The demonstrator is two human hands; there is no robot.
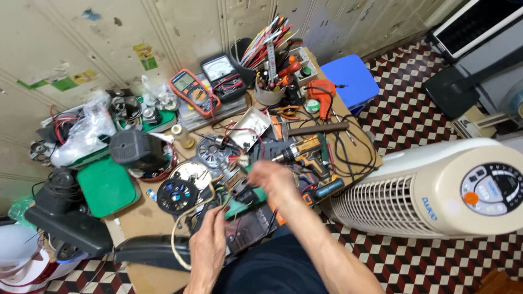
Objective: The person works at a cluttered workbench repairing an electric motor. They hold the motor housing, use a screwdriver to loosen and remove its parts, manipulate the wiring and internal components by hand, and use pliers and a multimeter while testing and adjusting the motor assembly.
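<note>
The right hand (pixel 275 177), blurred, has its grip pinched together on thin dark wires (pixel 239 209) above a green-bodied electrical part (pixel 251 196) at the near edge of the cluttered wooden surface (pixel 150 218), while the left hand (pixel 210 242) curls closed beside a pale looped cord (pixel 177 239), though whether it clamps the cord cannot be told. Snagging looks the likeliest mishap, since slack wires cross 1 yellow-and-black cordless drill (pixel 308 152) and 1 ribbed black fan disc (pixel 177 196) nearby, and a tug could drag them over; a smooth cream plastic tower fan (pixel 425 190) lies on the chequered floor (pixel 414 261) just beside.

orange multimeter's grey screen (pixel 184 81), tower fan's round control panel (pixel 492 189)
</note>
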